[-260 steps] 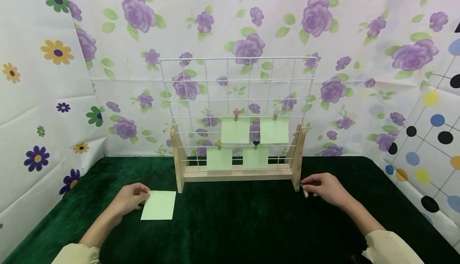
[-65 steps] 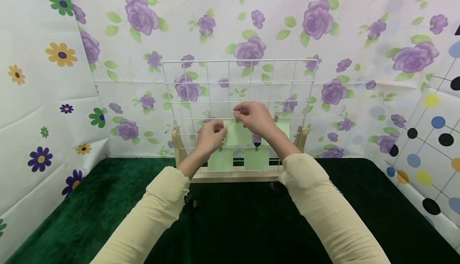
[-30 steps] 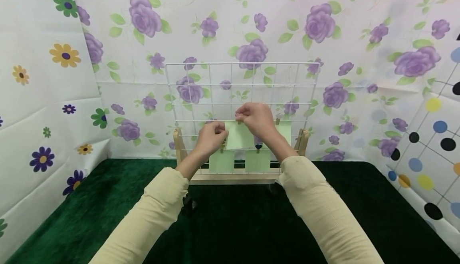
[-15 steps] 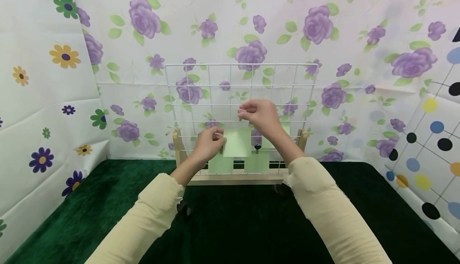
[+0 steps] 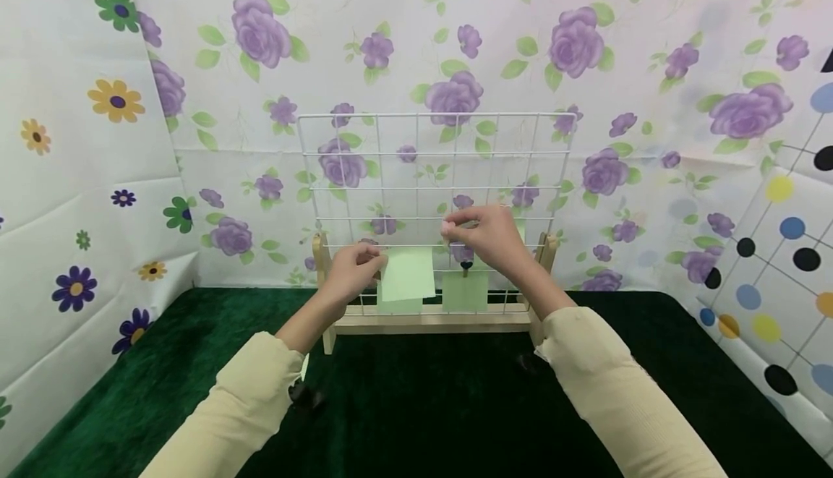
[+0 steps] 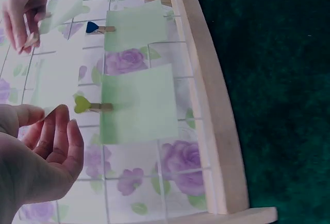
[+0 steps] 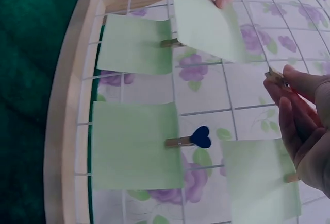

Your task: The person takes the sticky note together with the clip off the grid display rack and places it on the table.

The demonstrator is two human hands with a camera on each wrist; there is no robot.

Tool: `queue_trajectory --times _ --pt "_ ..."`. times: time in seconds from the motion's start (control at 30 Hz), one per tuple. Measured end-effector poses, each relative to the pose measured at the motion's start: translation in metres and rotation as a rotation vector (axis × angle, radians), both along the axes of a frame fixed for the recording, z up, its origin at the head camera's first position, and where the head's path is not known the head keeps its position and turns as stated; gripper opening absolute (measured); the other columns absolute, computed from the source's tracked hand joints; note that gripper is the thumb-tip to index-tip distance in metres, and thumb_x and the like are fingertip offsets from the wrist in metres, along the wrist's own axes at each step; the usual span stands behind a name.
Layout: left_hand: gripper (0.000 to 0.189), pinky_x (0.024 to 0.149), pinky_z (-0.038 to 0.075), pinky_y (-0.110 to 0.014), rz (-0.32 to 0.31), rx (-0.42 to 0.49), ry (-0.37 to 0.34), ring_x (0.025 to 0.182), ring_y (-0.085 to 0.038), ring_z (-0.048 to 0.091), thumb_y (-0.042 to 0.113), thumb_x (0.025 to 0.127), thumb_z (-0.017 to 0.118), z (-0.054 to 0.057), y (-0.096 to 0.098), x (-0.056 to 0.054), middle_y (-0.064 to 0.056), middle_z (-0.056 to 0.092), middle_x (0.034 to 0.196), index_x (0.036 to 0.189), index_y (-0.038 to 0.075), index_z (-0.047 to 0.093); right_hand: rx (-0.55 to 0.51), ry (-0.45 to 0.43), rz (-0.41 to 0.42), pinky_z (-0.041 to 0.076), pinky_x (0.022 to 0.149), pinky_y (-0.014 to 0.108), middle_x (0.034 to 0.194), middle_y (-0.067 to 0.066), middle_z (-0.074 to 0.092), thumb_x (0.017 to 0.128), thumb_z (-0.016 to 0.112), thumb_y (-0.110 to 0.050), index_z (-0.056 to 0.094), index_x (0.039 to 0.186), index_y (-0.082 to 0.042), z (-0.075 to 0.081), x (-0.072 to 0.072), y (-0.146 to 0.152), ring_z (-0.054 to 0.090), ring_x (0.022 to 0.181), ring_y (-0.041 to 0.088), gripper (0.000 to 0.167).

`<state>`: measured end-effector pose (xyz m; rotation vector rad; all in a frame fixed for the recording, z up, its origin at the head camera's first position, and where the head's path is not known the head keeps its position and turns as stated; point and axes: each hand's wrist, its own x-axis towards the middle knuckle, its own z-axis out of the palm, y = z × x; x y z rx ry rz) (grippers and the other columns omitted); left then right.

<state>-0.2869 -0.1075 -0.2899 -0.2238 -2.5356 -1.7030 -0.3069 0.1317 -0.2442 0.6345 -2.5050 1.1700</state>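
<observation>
My left hand [image 5: 351, 272] pinches the left edge of a pale green paper square [image 5: 408, 275], held in front of the wire grid rack. It overlaps the lower left sheet [image 6: 138, 105], which hangs from a yellow heart clothespin [image 6: 81, 104]. Between thumb and fingertips, my right hand [image 5: 491, 236] holds a small wooden clothespin [image 7: 276, 75] with a pink top, away from the paper. A blue heart clothespin [image 7: 200, 137] keeps the lower right sheet [image 7: 136, 147] on the grid. The upper right sheet [image 7: 258, 177] is mostly hidden behind my right hand in the head view.
The white grid [image 5: 416, 114] stands in a wooden base [image 5: 429, 325] on a dark green cloth [image 5: 429, 406]. Behind it hangs a floral backdrop [image 5: 364, 1]. A pale green sliver [image 5: 305, 366] shows beside my left sleeve.
The clothespin has come off the upper left sheet and stays in my right hand, which has moved slightly down and right. My left hand has drawn that sheet down and left.
</observation>
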Motion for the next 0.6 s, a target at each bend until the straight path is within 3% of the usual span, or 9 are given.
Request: queue_trajectory --times 0.2,0.37,0.6 --pt "0.029 0.08 0.052 -0.038 -0.01 -0.027 -0.031 0.092 -0.028 0.063 0.021 0.099 0.056 -0.014 -0.014 0.005 -0.014 0.066 0.104 0.114 -0.002 0.066 0.021 0.01 -0.005 0.054 0.077 0.04 0.092 0.005 0.073 0.09 0.071 -0.026 0.074 0.104 -0.005 -0.016 0.003 0.008 0.068 0.085 0.019 0.026" --pt "0.03 0.082 0.051 -0.042 -0.031 -0.038 -0.058 0.089 -0.027 0.062 0.021 0.1 0.055 -0.027 -0.024 0.01 -0.011 0.065 0.099 0.114 -0.003 0.066 0.031 -0.033 -0.006 0.055 0.074 0.04 0.097 0.007 0.073 0.091 0.069 -0.026 0.074 0.105 -0.004 -0.029 0.006 0.015 0.069 0.087 0.022 0.026" --pt "0.027 0.082 0.051 -0.043 -0.057 -0.081 -0.1 0.084 -0.022 0.062 0.02 0.099 0.057 -0.041 -0.036 0.019 -0.012 0.065 0.097 0.11 -0.002 0.068 -0.014 -0.085 0.032 0.055 0.069 0.04 0.09 0.006 0.073 0.091 0.069 -0.023 0.073 0.107 -0.004 -0.051 0.009 0.027 0.069 0.081 0.028 0.026"
